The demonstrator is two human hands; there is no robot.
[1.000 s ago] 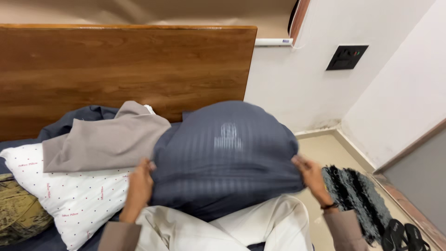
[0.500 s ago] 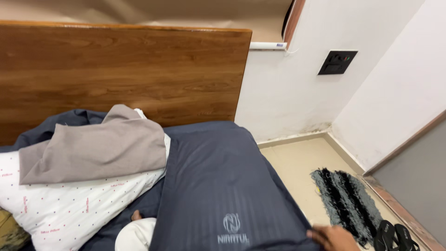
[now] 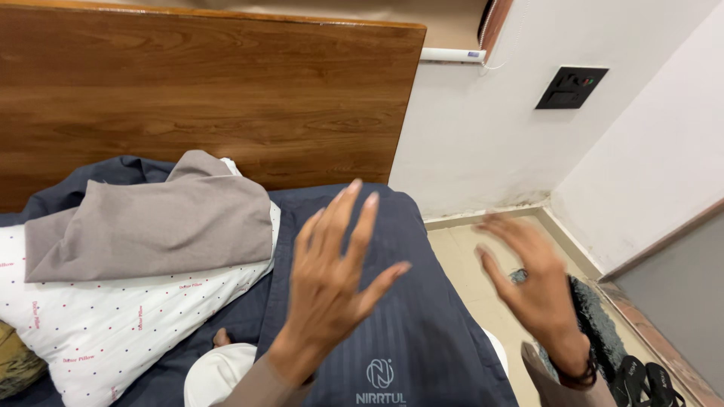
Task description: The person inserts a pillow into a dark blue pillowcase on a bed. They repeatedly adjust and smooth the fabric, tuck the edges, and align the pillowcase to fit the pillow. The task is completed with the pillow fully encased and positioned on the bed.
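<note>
Two hands are up in the air and both are empty. The left hand (image 3: 332, 264) has its fingers spread wide, and the right hand (image 3: 528, 283) is spread wide too, though it looks blurry. Neither one touches anything. Under them lies the dark blue pillow (image 3: 362, 301), and it looks like the cover is already on it, since blue cloth wraps all of the pillow that shows. It lies flat on the bed, across the person's lap, with its far end close to the wooden headboard (image 3: 204, 98). So the covering part looks done. What may be left is patting it smooth and putting it in its place by the headboard. The pillow is puffy, with thin stripes in the cloth and a small white mark near the close end. To the left sits a white pillow with little dots (image 3: 128, 316) that has no cover on, so that one may still need doing. A grey cloth (image 3: 151, 226) lies on top of the white pillow. On the floor to the right are a shaggy black and grey mat (image 3: 599, 324) and black sandals (image 3: 641, 380).
</note>
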